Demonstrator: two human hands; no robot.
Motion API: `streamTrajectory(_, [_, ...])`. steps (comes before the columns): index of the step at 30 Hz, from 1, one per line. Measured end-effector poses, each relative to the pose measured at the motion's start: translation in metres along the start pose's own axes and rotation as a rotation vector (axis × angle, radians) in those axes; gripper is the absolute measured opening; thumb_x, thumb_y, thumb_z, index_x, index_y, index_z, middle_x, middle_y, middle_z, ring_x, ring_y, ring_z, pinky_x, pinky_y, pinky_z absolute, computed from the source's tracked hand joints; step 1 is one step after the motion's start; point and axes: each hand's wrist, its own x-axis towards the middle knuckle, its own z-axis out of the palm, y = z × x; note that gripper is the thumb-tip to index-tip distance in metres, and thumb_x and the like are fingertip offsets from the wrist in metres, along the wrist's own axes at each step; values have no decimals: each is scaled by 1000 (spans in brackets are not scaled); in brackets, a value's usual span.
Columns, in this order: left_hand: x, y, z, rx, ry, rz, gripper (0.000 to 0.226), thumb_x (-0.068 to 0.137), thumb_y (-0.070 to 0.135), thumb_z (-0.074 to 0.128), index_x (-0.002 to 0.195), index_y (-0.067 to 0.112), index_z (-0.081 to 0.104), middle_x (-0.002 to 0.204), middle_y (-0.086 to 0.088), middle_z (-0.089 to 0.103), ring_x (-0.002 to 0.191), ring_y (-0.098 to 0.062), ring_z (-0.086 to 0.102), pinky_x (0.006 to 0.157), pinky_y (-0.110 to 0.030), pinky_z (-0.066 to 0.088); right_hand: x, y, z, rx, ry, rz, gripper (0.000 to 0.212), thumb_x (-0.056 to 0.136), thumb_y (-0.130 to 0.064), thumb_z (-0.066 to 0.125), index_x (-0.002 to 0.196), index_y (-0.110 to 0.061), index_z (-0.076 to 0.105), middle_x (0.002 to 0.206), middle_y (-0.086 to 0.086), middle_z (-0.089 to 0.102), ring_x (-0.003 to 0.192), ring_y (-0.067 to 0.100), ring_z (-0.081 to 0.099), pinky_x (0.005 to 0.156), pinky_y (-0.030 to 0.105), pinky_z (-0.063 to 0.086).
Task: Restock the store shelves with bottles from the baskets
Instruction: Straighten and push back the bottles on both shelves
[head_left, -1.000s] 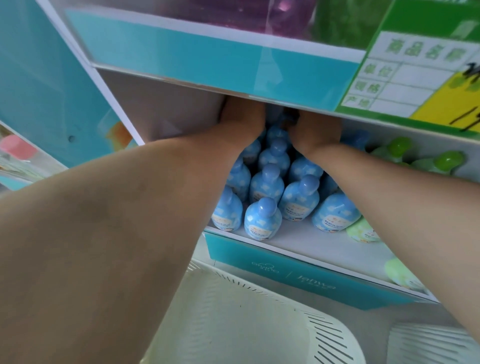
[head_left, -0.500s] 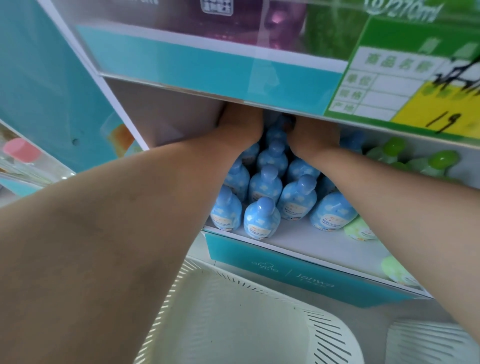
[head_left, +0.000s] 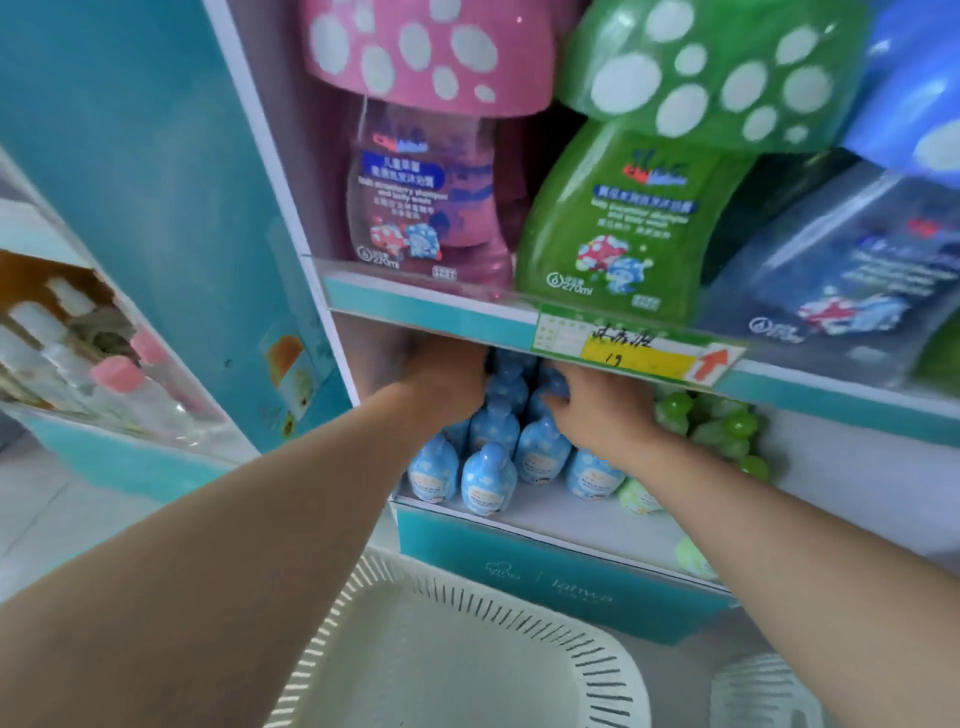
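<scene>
1. Two hands reach into the lower shelf (head_left: 597, 525) under the price tag (head_left: 623, 353); we see the left hand (head_left: 447, 379) among the back blue bottles (head_left: 488, 480), fingers hidden, grip unclear.
2. Our right hand (head_left: 597, 410) rests on blue bottles beside the green-capped bottles (head_left: 727, 431); closure unclear.
3. White basket (head_left: 467, 649) sits below the shelf.

The small bottles (head_left: 488, 480) on the lower shelf (head_left: 582, 519) were light blue with white spots. Above them stood a pink bottle (head_left: 426, 197) and a green bottle (head_left: 618, 223), each capped with white dots, by a yellow-and-green price tag (head_left: 623, 345). The basket (head_left: 457, 660) was cream.
</scene>
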Motion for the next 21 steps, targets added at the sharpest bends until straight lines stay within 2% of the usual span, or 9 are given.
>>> streamTrajectory(2, [-16, -1, -2, -14, -51, 1, 25, 91, 23, 53, 114, 15, 51, 120, -8, 54, 111, -28, 53, 81, -33, 44, -16, 4, -12, -34, 36, -78, 30, 87, -34, 60, 112, -18, 61, 119, 8, 61, 113, 30, 53, 84, 34, 42])
streamTrajectory(4, [-34, -1, -12, -20, -95, 2, 33, 89, 25, 54, 120, 15, 53, 122, -8, 55, 112, -29, 55, 85, -35, 48, -33, 3, -30, -56, -17, -83, 35, 86, -38, 60, 117, -21, 62, 117, 4, 63, 111, 28, 56, 88, 34, 45])
streamTrajectory(7, [-63, 1, -31, 34, -103, 22, 32, 90, 31, 52, 118, 16, 55, 119, -8, 58, 111, -30, 56, 83, -36, 48, -61, 1, -52, -89, -109, -98, 36, 89, -40, 56, 120, -23, 60, 117, 3, 62, 112, 27, 53, 92, 34, 44])
streamTrajectory(10, [-89, 5, -54, 87, -108, 57, 31, 89, 28, 51, 116, 16, 59, 118, -7, 61, 110, -29, 58, 87, -36, 48, -88, 0, -78, -71, -189, -100, 39, 90, -40, 55, 126, -25, 57, 126, 2, 58, 120, 24, 48, 94, 33, 44])
streamTrajectory(13, [-113, 10, -76, 108, -123, 74, 30, 89, 27, 51, 115, 15, 60, 119, -6, 62, 111, -27, 57, 89, -36, 48, -112, -2, -106, -56, -217, -100, 38, 91, -41, 56, 125, -26, 57, 127, 0, 56, 120, 22, 48, 89, 31, 42])
streamTrajectory(18, [-143, 24, -108, 143, -160, 97, 30, 92, 31, 52, 117, 15, 59, 123, -3, 59, 114, -24, 55, 86, -33, 48, -137, 1, -150, -51, -202, -84, 33, 86, -44, 59, 116, -31, 61, 116, -3, 62, 110, 22, 55, 75, 29, 40])
streamTrajectory(21, [-156, 36, -130, 138, -143, 128, 26, 91, 30, 51, 110, 14, 60, 120, -4, 60, 111, -24, 57, 84, -34, 49, -149, 7, -184, -47, -159, -56, 32, 84, -46, 59, 113, -32, 62, 115, -7, 62, 110, 20, 56, 79, 29, 42])
